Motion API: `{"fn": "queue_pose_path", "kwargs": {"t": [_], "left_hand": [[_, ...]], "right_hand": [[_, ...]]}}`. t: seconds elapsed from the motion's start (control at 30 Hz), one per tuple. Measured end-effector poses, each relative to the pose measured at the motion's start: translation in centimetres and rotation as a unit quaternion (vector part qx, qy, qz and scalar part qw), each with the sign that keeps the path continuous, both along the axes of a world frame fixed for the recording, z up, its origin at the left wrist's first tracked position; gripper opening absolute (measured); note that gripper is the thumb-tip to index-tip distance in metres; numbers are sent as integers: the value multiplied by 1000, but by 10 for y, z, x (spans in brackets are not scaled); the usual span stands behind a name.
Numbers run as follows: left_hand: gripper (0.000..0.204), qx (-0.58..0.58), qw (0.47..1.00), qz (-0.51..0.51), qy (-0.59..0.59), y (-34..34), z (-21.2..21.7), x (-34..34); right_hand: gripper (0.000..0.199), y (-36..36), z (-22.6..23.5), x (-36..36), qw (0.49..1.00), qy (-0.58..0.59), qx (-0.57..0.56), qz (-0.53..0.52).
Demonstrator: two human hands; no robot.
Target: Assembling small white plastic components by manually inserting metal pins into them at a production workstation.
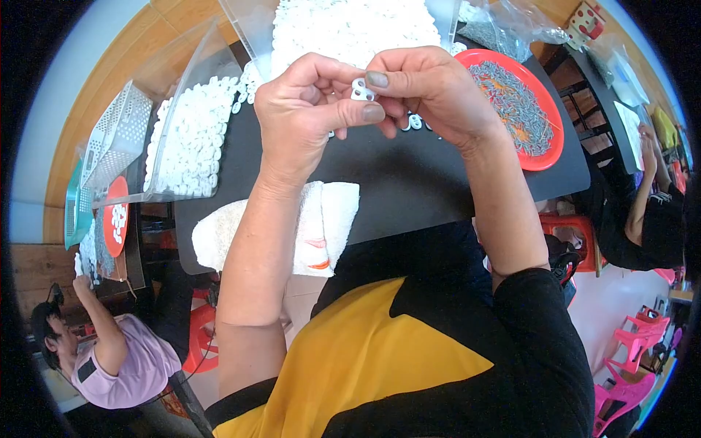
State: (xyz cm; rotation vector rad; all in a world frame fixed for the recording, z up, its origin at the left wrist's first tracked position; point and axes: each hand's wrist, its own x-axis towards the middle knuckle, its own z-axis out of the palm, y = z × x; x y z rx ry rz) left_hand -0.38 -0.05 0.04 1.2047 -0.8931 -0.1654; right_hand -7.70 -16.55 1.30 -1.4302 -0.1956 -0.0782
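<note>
Above the dark tabletop, a small white plastic piece with round holes (363,90) is held up between my two hands. My left hand (299,109) pinches it from the left with thumb and fingers. From the right, my right hand (431,84) presses its thumb and fingertips against the piece's upper edge; whether those fingers hold a second small part is hidden. Beneath the hands, a few similar white pieces (415,122) lie on the table. A red plate (553,146) heaped with grey screws is just beyond my right wrist.
A clear bin of white pieces (354,29) stands ahead, and another white heap (191,139) fills a clear bin at left. A folded white towel (339,219) lies at the near table edge. Co-workers sit at left (131,358) and right (650,212). A plastic bag (504,33) lies far right.
</note>
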Motion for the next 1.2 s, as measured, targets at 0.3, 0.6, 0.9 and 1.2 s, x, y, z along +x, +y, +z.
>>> {"fn": "queue_pose_path", "kwargs": {"t": [0.3,0.6,0.9,1.2], "left_hand": [[20,-11,999,-15,32,1,-3,2],[20,-57,998,5,-15,-1,-4,-5],[20,-46,994,39,-89,0,-12,5],[18,-59,995,20,-72,-1,-13,6]], "right_hand": [[25,4,-4,3,1000,12,14,7],[26,4,-7,2,999,-6,29,40],[27,9,-10,3,997,-4,54,59],[25,8,-10,6,997,-15,36,66]]}}
